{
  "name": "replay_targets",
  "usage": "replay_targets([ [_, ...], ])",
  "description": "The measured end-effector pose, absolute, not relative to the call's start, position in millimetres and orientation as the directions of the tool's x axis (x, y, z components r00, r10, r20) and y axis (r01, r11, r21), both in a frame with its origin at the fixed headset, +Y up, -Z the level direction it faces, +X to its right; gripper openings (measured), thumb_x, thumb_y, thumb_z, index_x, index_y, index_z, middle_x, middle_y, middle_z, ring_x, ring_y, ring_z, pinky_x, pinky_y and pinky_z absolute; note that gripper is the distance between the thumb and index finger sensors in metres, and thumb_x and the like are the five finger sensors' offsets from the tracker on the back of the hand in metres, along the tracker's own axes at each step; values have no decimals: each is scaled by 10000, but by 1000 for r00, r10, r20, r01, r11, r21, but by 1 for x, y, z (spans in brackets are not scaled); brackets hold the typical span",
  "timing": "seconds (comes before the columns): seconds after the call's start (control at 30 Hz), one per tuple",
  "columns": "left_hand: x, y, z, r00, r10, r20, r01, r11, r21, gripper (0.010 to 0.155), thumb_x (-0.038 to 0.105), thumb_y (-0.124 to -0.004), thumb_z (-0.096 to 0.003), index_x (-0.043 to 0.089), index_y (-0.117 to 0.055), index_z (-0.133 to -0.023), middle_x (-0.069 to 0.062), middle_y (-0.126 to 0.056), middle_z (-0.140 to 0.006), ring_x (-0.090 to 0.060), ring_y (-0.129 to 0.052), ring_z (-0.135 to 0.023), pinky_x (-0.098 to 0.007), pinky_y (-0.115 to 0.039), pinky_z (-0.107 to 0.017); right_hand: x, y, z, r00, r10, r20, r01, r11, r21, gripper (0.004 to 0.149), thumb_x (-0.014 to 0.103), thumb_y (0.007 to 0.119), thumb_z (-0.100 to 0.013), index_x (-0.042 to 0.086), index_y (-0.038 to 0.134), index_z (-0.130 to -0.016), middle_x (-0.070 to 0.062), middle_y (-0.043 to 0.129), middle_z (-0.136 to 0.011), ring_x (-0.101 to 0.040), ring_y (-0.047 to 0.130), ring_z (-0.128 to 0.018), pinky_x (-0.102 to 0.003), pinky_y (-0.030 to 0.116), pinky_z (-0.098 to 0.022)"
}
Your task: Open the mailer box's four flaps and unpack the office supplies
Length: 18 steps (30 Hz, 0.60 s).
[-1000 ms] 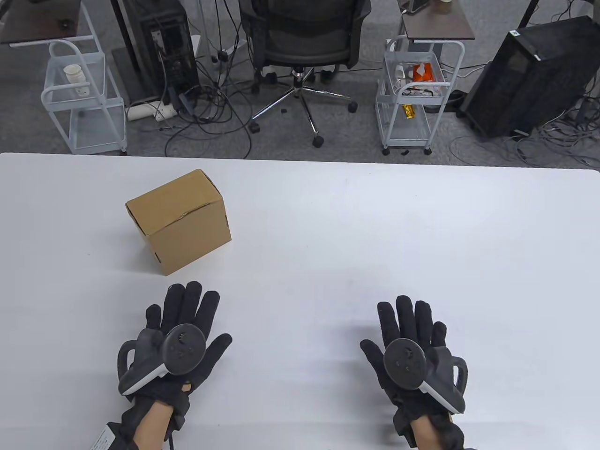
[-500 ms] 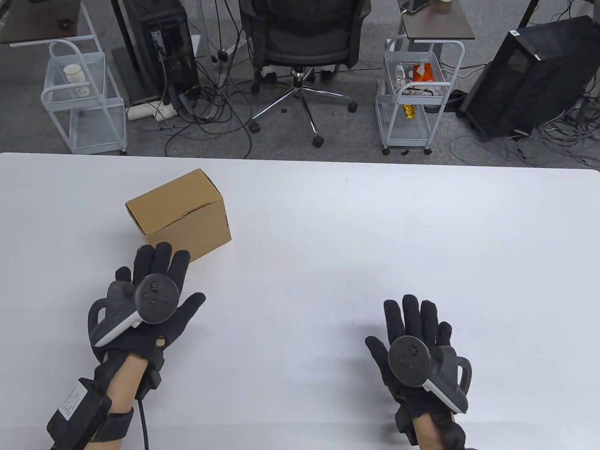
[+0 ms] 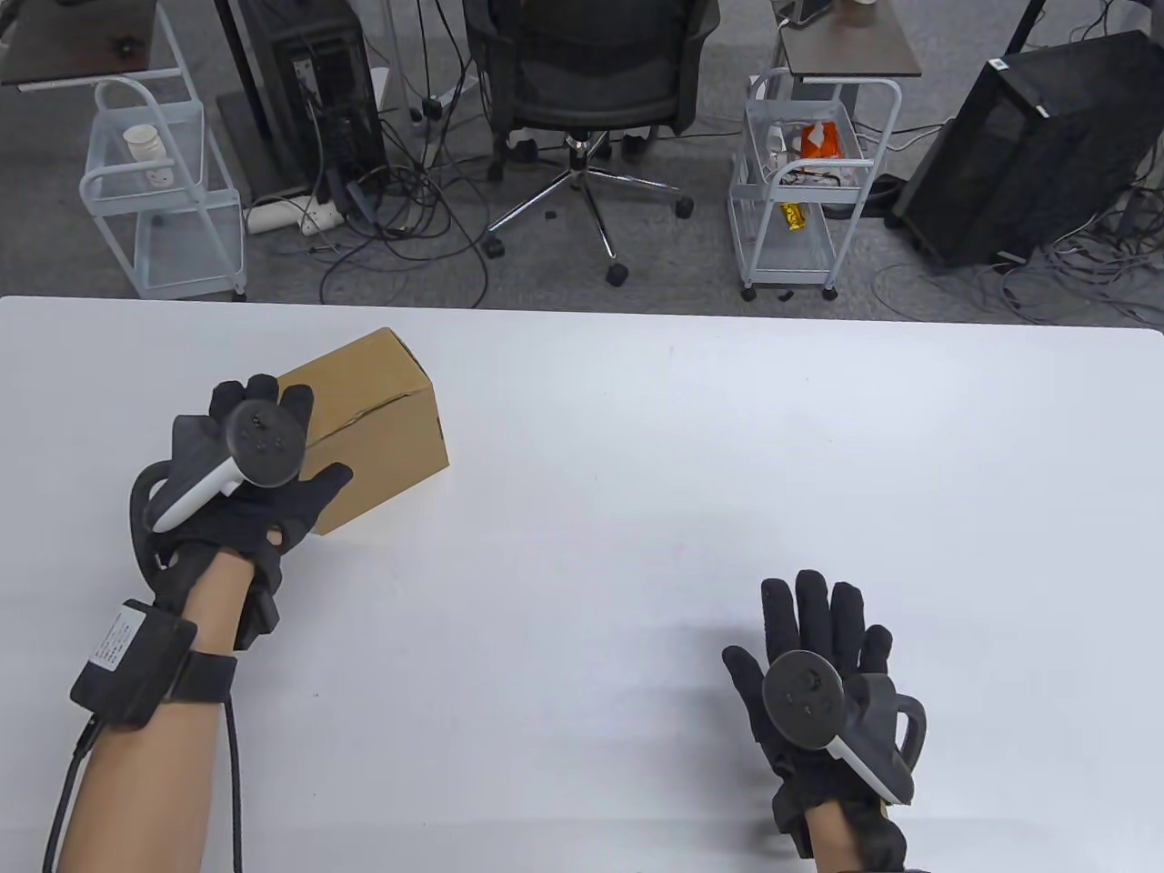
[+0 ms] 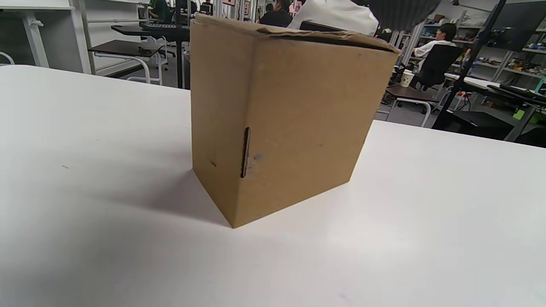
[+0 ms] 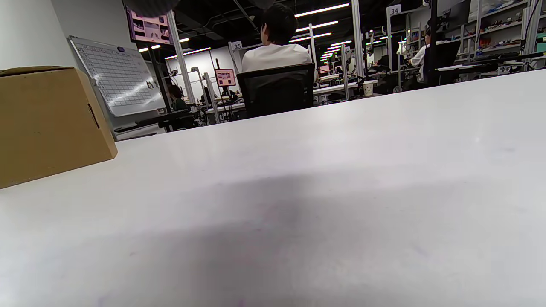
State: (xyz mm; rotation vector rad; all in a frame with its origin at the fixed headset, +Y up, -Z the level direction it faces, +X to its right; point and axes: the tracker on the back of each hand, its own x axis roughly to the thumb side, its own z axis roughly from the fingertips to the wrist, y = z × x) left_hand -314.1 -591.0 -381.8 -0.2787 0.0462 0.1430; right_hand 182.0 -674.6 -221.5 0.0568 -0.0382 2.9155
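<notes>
Now my left hand (image 3: 259, 473) is stretched out over the near left corner of the mailer box (image 3: 382, 423), forearm angled up from the table's (image 3: 727, 473) bottom left, fingers fairly straight and spread, thumb lying against the box's front face. I cannot tell whether the fingertips touch the top; nothing is gripped. My right hand (image 3: 818, 673) lies flat on the table at the lower right, fingers straight and slightly fanned, holding nothing, well apart from the box. The box stands closed on the left half of the table, its flaps down in the left wrist view (image 4: 273, 123). Since half a second ago the left hand has come forward from just short of the box to over it; the right hand has barely shifted, and the box has stayed put.
</notes>
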Motion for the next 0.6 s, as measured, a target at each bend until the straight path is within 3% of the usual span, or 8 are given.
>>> replay_targets([
  [0.17,-328,-593,-408,977,190,-92,-208,940,-271,921,659,-612,-559,268,-30,-1156,-92,57,-1265,-378,66,-1165,-702,-136,-792,183,-675,-223,-977,213,31,-213,-977,-15,741,530,492,-604,119,255,-1174,-236,163,-1249,-570,71,-1045,-768,182,-679],
  [0.4,-343,-604,-439,931,349,-104,-360,843,-399,1010,713,-641,-523,268,25,-1139,-99,113,-1250,-395,108,-1155,-713,-123,-798,184,-678,-224,-982,191,2,-191,-982,1,737,525,496,-605,118,264,-1173,-234,173,-1250,-570,74,-1046,-766,183,-681],
  [0.6,-349,-614,-451,926,368,-88,-366,811,-457,1095,722,-737,-491,264,24,-1133,-114,97,-1250,-431,62,-1170,-743,-185,-804,184,-677,-224,-984,178,-7,-178,-984,3,735,523,498,-605,117,268,-1173,-232,180,-1251,-570,82,-1047,-766,186,-682],
])
